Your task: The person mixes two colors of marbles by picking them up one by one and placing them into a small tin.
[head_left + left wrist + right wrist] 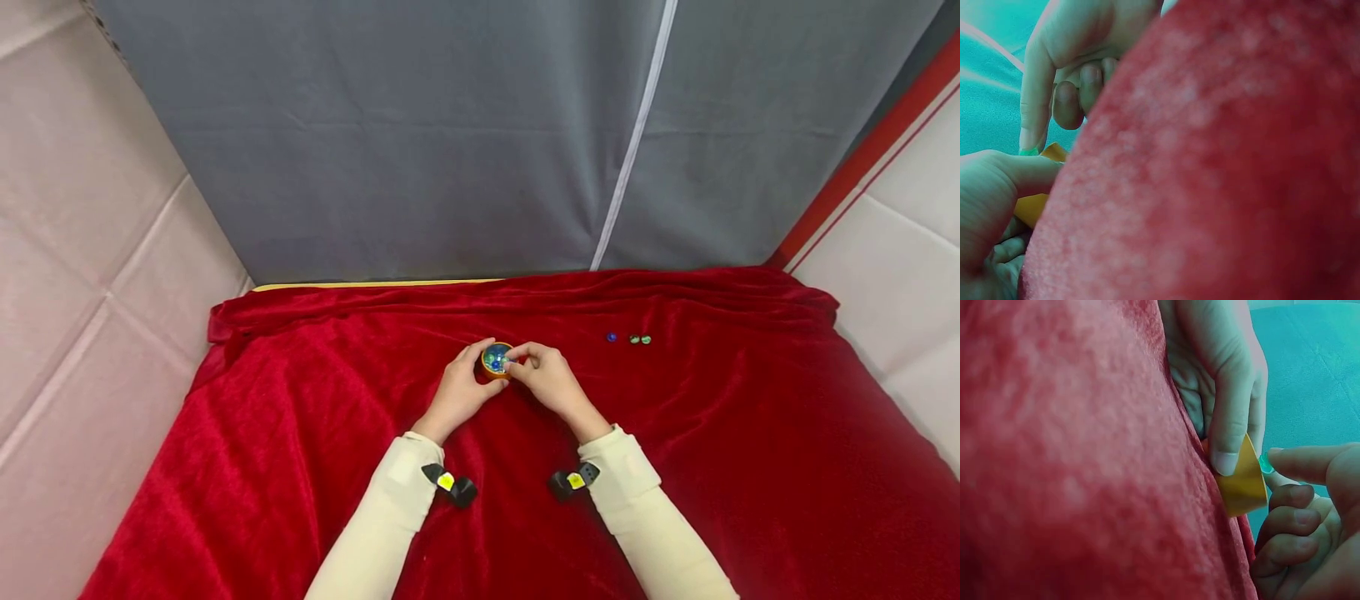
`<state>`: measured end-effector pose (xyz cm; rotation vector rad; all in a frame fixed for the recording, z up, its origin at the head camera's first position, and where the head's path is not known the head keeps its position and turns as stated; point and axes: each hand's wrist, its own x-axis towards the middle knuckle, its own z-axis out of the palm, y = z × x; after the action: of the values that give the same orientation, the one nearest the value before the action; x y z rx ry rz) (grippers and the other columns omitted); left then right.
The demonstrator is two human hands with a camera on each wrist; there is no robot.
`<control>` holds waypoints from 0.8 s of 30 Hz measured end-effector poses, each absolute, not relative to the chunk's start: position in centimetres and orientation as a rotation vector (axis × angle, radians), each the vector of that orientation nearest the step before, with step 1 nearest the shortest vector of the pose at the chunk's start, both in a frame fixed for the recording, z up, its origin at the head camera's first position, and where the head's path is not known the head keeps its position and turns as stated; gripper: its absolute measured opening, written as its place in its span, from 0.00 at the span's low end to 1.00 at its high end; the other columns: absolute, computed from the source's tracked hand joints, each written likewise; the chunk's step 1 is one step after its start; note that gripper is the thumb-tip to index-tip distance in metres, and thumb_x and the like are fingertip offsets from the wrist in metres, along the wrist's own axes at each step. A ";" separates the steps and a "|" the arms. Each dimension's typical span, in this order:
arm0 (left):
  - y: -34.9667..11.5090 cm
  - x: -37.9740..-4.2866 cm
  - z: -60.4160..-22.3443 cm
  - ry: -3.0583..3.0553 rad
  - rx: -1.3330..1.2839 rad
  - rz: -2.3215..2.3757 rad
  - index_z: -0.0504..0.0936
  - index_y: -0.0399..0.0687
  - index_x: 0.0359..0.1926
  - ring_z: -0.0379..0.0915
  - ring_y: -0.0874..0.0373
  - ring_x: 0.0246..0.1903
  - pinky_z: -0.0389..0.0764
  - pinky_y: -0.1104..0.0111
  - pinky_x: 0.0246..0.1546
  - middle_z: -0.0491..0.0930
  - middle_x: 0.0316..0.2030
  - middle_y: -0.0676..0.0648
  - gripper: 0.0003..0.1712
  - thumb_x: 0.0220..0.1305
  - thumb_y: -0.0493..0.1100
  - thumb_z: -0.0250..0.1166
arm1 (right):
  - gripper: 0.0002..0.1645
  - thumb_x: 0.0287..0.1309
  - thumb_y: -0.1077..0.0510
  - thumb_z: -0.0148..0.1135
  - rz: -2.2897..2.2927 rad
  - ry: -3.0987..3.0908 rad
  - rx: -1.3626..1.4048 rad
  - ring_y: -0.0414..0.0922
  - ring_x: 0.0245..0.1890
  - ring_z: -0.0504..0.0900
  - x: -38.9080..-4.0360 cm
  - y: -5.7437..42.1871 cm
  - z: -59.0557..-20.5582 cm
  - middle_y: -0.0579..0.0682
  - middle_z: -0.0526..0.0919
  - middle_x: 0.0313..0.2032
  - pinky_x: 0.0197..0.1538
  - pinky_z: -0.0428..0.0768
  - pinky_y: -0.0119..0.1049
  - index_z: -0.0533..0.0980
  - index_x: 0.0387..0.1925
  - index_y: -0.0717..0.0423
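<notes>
My left hand (pixel 457 392) holds a small orange-yellow bowl (pixel 1244 487) on the red cloth, with thumb and fingers around its sides. Blue and green glass marbles (pixel 495 360) fill the bowl in the head view. From the right, my right hand (pixel 551 383) reaches over the rim. Its thumb and index finger pinch a green marble (pixel 1265 464) right at the bowl's edge, while the other fingers curl under in the right wrist view. In the left wrist view, the cloth hides most of the bowl.
Right of the hands, a dark blue marble (pixel 611 337) and two green marbles (pixel 647 340) lie on the cloth. Red velvet (pixel 300 467) with folds covers the table. A grey curtain (pixel 412 167) stands behind it, and pale padded walls (pixel 75 250) flank both sides.
</notes>
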<state>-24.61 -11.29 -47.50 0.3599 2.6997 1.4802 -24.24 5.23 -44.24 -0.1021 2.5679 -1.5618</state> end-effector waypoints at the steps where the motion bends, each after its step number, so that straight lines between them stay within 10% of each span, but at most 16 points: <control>1: -11.3 -24.6 -47.5 2.698 0.363 1.482 0.69 0.49 0.66 0.71 0.46 0.58 0.71 0.53 0.63 0.73 0.60 0.42 0.37 0.55 0.43 0.71 | 0.12 0.59 0.59 0.63 -1.563 2.568 -0.101 0.41 0.15 0.64 -24.2 5.2 -44.3 0.46 0.68 0.15 0.21 0.64 0.28 0.80 0.43 0.60; 24: -11.2 -24.6 -47.3 2.717 0.381 1.476 0.69 0.46 0.65 0.72 0.45 0.58 0.72 0.53 0.62 0.75 0.59 0.41 0.37 0.55 0.43 0.72 | 0.13 0.59 0.59 0.63 -1.633 2.572 -0.077 0.40 0.15 0.62 -24.9 6.7 -44.0 0.45 0.66 0.14 0.20 0.62 0.29 0.81 0.44 0.60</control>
<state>-24.63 -11.18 -47.29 0.3812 2.7166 1.4764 -24.86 6.66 -44.03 -0.0769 2.5721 -1.6333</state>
